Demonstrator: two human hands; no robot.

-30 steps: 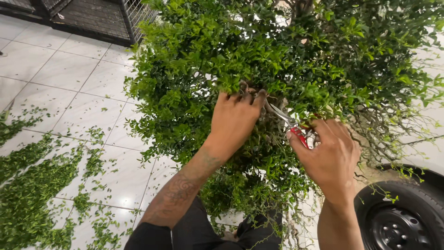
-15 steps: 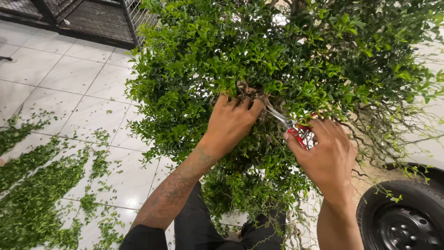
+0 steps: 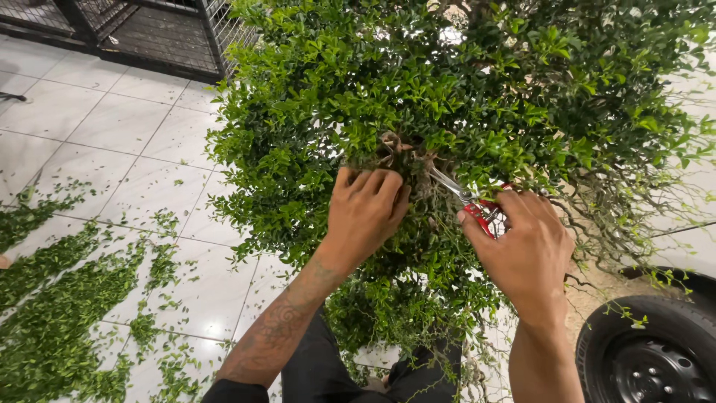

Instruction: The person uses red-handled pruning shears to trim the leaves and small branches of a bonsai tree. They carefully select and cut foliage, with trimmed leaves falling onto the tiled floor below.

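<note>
A dense green bush (image 3: 477, 97) with small leaves fills the upper middle and right. My left hand (image 3: 364, 213) presses into its foliage, fingers curled around a clump of leaves and twigs. Just to the right, my right hand (image 3: 522, 250) grips red-handled pruning shears (image 3: 470, 201); their metal blades point up-left into the twigs beside my left fingertips. A patch of brown, dry stems (image 3: 399, 149) shows above my left hand.
Cut green clippings (image 3: 67, 298) lie scattered over the white tiled floor (image 3: 112, 127) at left. A black wire cage (image 3: 142, 30) stands at top left. A black tyre and wheel (image 3: 649, 358) sit at bottom right. Bare thin twigs hang at the bush's right side.
The view has shifted slightly and both hands sit a little lower in the bush. The shears stay in my right hand, blades still among the twigs.
</note>
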